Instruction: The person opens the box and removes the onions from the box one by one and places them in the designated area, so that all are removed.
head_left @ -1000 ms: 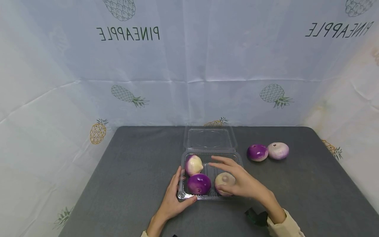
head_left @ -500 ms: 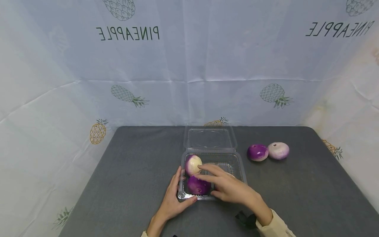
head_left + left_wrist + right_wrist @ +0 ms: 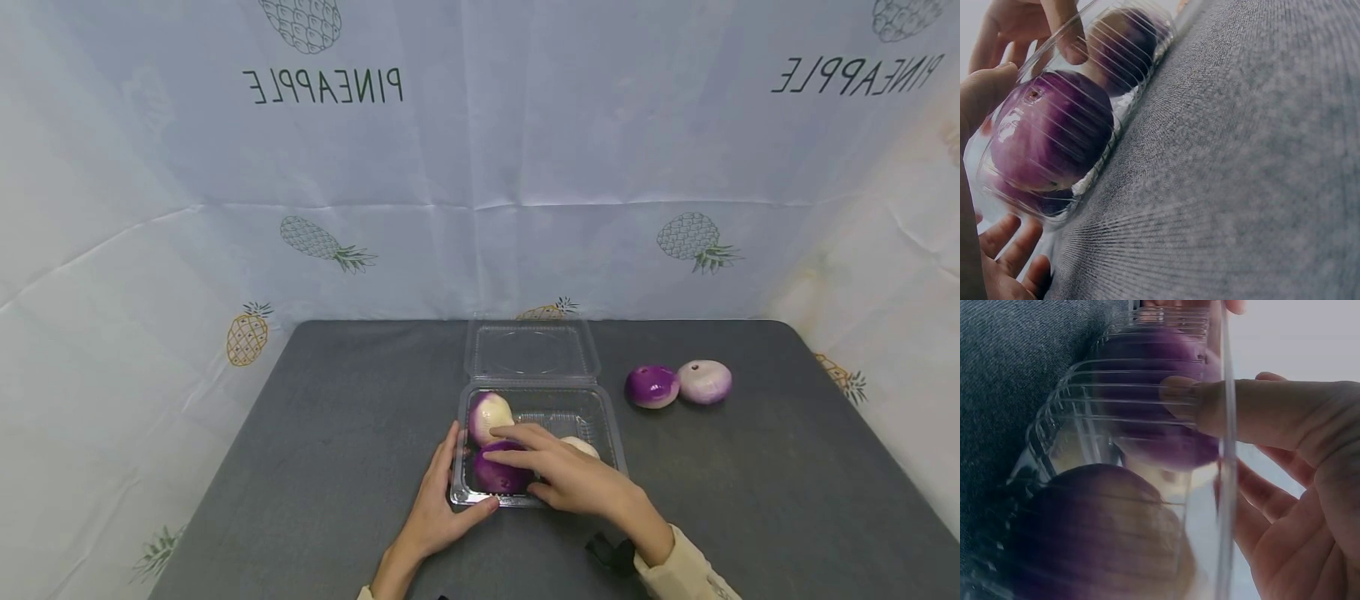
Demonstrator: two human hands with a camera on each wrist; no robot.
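Note:
A clear plastic container (image 3: 617, 433) lies with its lid (image 3: 532, 354) folded back. My left hand (image 3: 435, 521) holds its near left corner, thumb along the front rim and fingers against the left side. Inside, a purple onion (image 3: 498, 478) sits at the front left, with a cream-and-purple onion (image 3: 487, 415) behind it. My right hand (image 3: 573, 477) reaches over the purple onion, fingers across its top and thumb at its right side. In the right wrist view that thumb meets the purple onion (image 3: 1141, 406) behind the clear wall. A pale onion (image 3: 582, 446) is mostly hidden under the right hand.
To the right of the container, a purple onion (image 3: 652, 387) and a whitish onion (image 3: 705, 382) sit side by side on the dark grey table (image 3: 360, 400). A pineapple-print curtain (image 3: 420, 167) hangs behind. A black strap (image 3: 611, 554) is near the right sleeve.
My right hand has moved left from the pale onion onto the purple onion, which has shifted slightly left. The left hand has stayed at the container's corner.

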